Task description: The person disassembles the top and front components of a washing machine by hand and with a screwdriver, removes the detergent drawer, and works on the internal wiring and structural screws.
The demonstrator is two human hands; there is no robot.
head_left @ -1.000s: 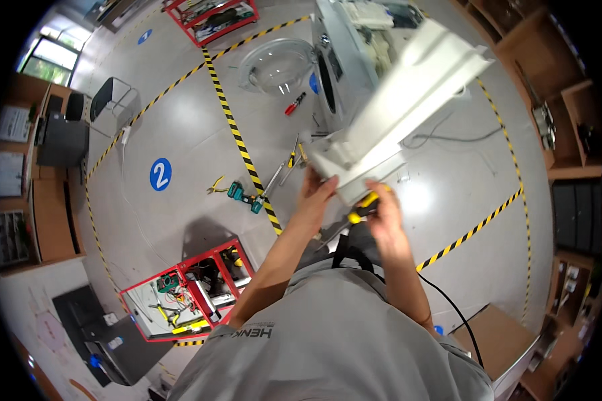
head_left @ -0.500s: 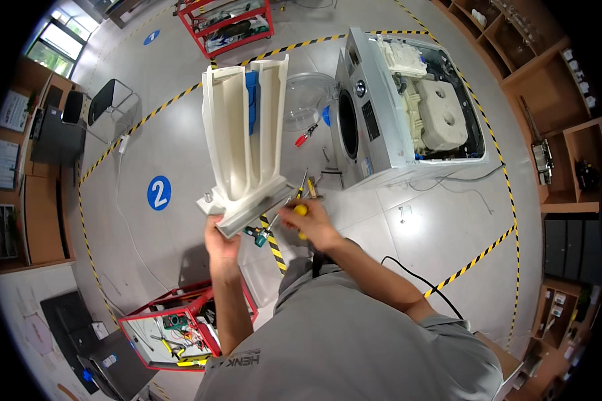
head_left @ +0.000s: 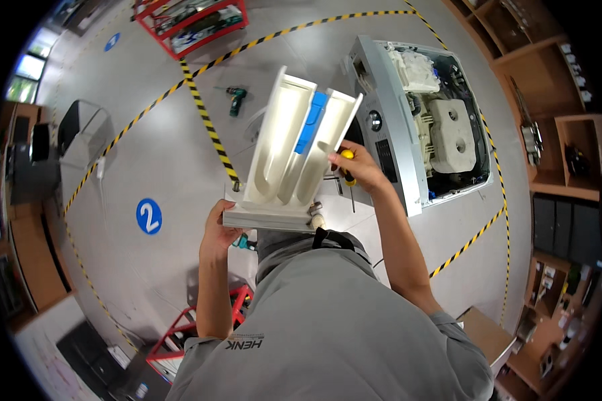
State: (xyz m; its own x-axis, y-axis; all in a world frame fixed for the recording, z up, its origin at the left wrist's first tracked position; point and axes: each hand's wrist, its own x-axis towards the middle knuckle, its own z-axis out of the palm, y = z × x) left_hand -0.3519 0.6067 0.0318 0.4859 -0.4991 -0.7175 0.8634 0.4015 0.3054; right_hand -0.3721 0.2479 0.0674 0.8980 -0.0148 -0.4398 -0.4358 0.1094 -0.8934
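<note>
A white detergent drawer with long compartments and a blue insert is held up in front of me, its open side facing up. My left hand is closed around the left end of its front panel. In my right hand is a screwdriver with a yellow and black handle, its shaft pointing down toward me. The fingers of that hand also touch the drawer's right wall. Just right of it stands a washing machine with its top off, showing pale blocks and wiring inside.
A drill lies on the floor beyond the drawer. Below the drawer's front, a mallet-like head and a teal tool show partly. Red tool carts stand far ahead and near left. Striped tape marks the floor.
The drawer has swung so its far end leans right, nearer the washing machine. My right hand has moved up and right with the screwdriver, from the front panel to the drawer's side.
</note>
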